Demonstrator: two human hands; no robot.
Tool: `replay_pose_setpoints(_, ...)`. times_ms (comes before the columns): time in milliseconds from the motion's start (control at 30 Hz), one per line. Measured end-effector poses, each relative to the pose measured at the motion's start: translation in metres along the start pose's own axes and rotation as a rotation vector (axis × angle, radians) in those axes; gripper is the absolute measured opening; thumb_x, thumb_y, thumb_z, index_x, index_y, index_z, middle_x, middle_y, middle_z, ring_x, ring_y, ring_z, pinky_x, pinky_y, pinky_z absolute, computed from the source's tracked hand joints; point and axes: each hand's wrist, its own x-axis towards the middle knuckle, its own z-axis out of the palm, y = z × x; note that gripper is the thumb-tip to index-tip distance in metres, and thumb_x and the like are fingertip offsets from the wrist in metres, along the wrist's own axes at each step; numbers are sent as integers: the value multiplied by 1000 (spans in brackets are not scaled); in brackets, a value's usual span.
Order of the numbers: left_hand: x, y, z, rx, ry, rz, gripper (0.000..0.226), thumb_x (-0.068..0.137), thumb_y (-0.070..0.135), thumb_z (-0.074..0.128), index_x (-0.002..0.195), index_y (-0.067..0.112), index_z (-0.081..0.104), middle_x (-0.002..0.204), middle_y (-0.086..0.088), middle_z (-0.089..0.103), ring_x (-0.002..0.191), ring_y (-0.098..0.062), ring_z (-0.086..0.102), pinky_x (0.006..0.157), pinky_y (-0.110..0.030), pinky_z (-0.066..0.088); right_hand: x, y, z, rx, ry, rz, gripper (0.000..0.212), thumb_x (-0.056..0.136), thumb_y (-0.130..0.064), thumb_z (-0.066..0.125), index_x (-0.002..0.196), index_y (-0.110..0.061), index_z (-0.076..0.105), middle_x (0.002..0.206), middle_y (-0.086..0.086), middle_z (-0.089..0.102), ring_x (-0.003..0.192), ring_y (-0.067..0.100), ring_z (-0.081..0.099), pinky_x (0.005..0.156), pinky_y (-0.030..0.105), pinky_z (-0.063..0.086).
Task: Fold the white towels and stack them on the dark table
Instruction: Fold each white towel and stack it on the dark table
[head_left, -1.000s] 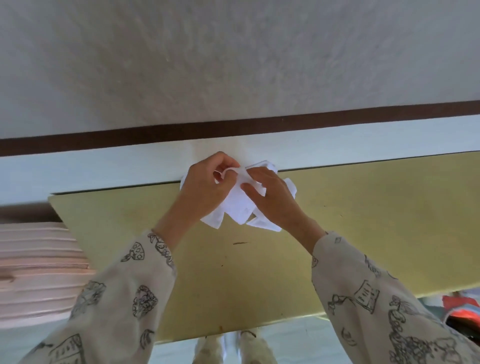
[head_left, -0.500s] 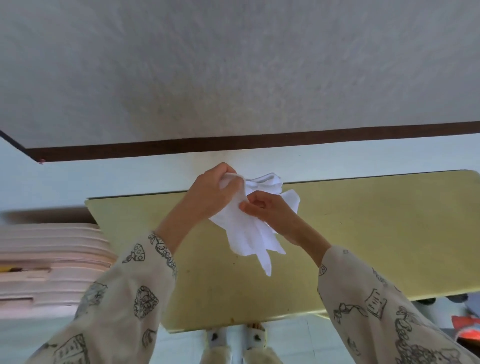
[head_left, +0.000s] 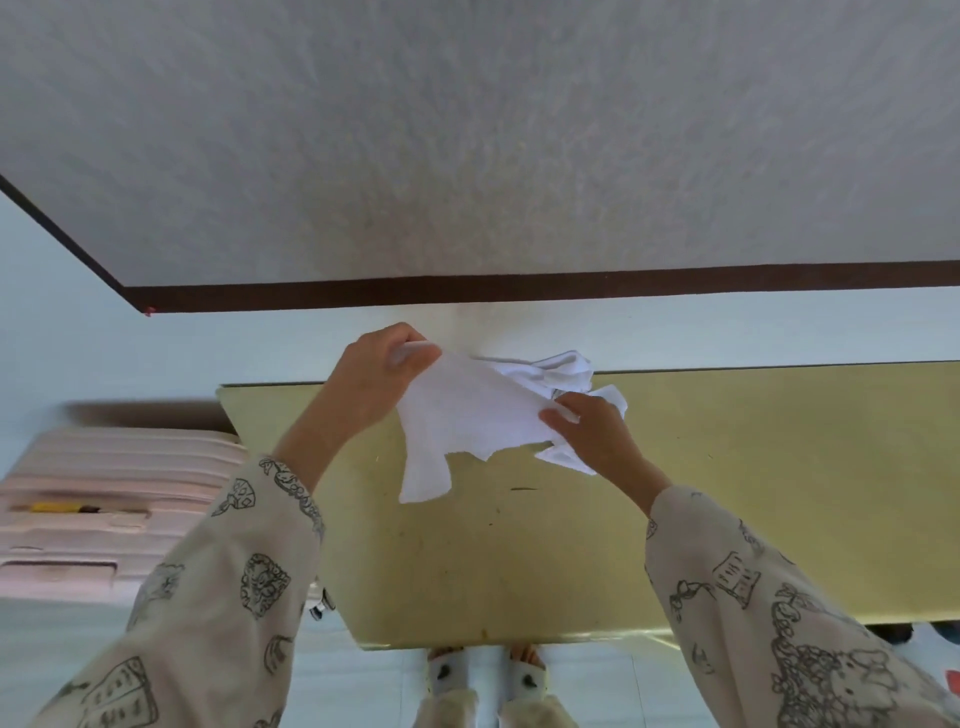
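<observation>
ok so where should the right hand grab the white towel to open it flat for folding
Probably the loose corner of the white towel that hangs down at the lower left, pinched from below. The left hand already pinches the top corner, and the right hand holds a bunched edge, so the cloth sags and creases between them above the yellow table.

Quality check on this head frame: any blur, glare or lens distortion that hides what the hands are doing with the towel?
Head view: the pink case at the left edge is smeared by blur; wide-angle bending skews the table; a glossy sheen runs along its near edge; the white towel is bright with faint folds, yet the left hand and right hand gripping it read clearly.
</observation>
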Motion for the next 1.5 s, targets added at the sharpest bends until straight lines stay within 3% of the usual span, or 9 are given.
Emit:
replay_pose_setpoints(200,-22,-52,10,-14,-95,-109,7,91,17,55,85,15,58,76,4,57,68,-10,51,64,-21,40,-9,12,-23,120,97,-19,14,87,-16,61,97,-8,68,84,2,62,77,14,52,59,6,35)
replay_pose_setpoints(433,-76,-104,60,-31,-490,-264,22,88,13,60,70,26,60,64,0,55,55,-9,41,55,-19,31,-52,80,-10,-1,-329,129,15,88,-14,60,74,-18,64,69,-1,59,63,13,49,56,19,35)
replay_pose_setpoints(567,-99,-124,99,-26,-637,-353,14,89,10,57,77,14,64,59,9,50,51,1,40,52,-12,31,-67,114,16,-72,-474,250,25,90,-17,56,83,6,63,71,12,57,70,15,47,59,26,33)
replay_pose_setpoints(733,-91,-144,132,-95,-408,-485,3,87,11,60,88,12,63,83,2,62,80,-13,58,72,-22,39,-59,137,39,27,-379,326,32,93,-24,53,87,4,65,78,3,58,76,15,51,71,26,37)
replay_pose_setpoints(867,-77,-160,150,-151,-251,-602,9,86,16,62,78,15,59,78,4,60,76,-13,54,62,-16,37,-35,145,54,64,-211,329,23,90,-20,58,84,1,66,74,4,58,70,16,51,70,27,37)
replay_pose_setpoints(1100,-75,-186,174,-183,-178,-735,16,89,18,58,98,6,63,94,-6,63,85,-18,56,77,-25,39,-2,152,80,114,-67,376,20,87,-20,62,100,-4,65,89,3,62,81,18,56,72,27,41)
replay_pose_setpoints(1267,-73,-192,182,-201,-122,-768,17,90,18,57,101,5,61,93,-7,62,75,-17,57,63,-16,43,7,161,90,58,-72,423,26,90,-22,58,109,-4,61,99,6,62,90,19,56,75,25,39)
replay_pose_setpoints(1367,-70,-197,187,-151,-104,-772,16,90,25,56,92,10,57,89,-8,63,79,-24,60,74,-34,52,11,162,93,32,-52,431,25,91,-22,57,108,-4,61,101,7,63,90,17,54,77,24,36)
replay_pose_setpoints(1500,-64,-192,190,-5,-154,-736,22,93,28,49,94,6,55,79,-5,58,76,-24,54,62,-31,38,15,163,96,-23,-52,425,22,92,-22,54,105,-6,62,98,4,61,86,14,51,75,24,36)
